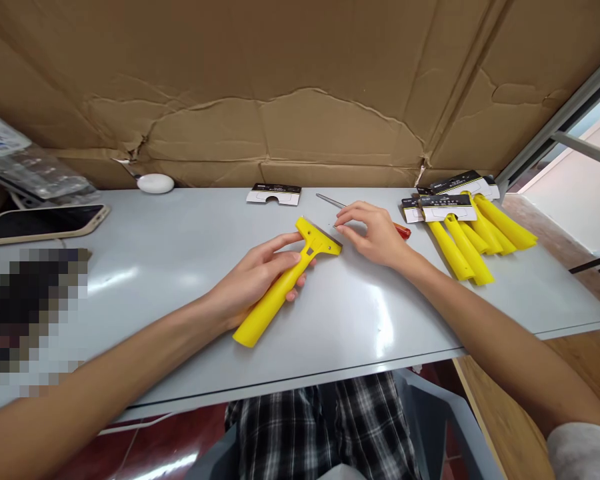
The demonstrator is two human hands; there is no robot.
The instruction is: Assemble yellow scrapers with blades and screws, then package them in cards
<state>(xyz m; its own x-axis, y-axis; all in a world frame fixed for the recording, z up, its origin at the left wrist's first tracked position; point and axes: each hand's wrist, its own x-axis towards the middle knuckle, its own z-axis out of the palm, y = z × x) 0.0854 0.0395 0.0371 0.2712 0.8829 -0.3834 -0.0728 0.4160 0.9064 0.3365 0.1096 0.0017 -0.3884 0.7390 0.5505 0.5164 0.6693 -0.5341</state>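
A yellow scraper (275, 297) lies slanted in my left hand (260, 273), its wide head with a thin metal edge up and to the right. My left fingers wrap around its neck, thumb on top. Just right of the head is my right hand (373, 233), thumb and index finger pinched around a tiny dark piece, perhaps a screw, too small to make out. Under my right hand lies a screwdriver (404, 231); its metal shaft points to the back left, and its red handle shows partly behind the hand.
Several yellow scraper handles (505, 223) with black-and-white cards lie at the right. Another card (274, 194) rests at the back, before a cardboard wall (290, 133). A white oval object (155, 183) and a phone (43, 223) are at the left.
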